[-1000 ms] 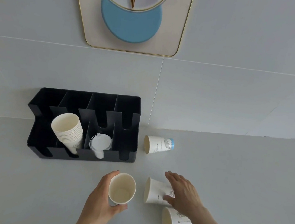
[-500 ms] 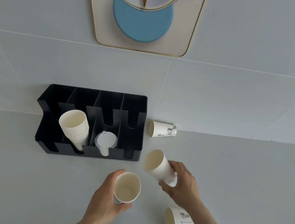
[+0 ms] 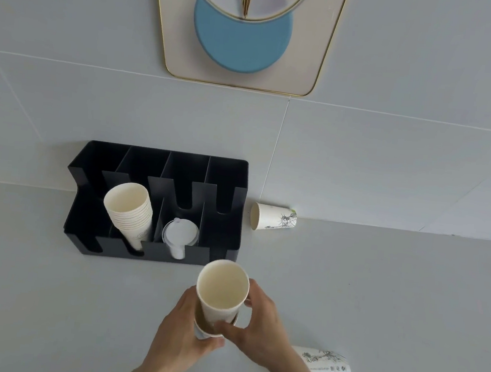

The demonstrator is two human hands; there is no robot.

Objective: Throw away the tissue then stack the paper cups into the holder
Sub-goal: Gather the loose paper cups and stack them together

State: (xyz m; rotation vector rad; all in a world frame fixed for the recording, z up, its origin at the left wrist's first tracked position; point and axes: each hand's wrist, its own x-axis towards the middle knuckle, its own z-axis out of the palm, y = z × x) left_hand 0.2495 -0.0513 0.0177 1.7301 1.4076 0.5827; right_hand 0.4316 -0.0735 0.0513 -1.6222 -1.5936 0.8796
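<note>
My right hand [image 3: 261, 331] grips a white paper cup [image 3: 221, 293] and holds it partly nested inside a second cup [image 3: 206, 332], which my left hand [image 3: 180, 340] grips from below. The black holder [image 3: 79, 240] stands against the wall with a leaning stack of cups [image 3: 129, 212] in its second slot and plastic lids [image 3: 180, 233] in the third. One loose cup [image 3: 272, 222] lies on its side right of the holder. Another cup [image 3: 324, 367] lies on its side by my right wrist. No tissue is in view.
The grey counter [image 3: 409, 296] meets a grey tiled wall just behind the holder. A gold-framed wall decoration [image 3: 241, 47] with a blue disc hangs above.
My right hand lifted a cup off the counter and brought it left into the cup in my left hand. The far loose cup rolled a little.
</note>
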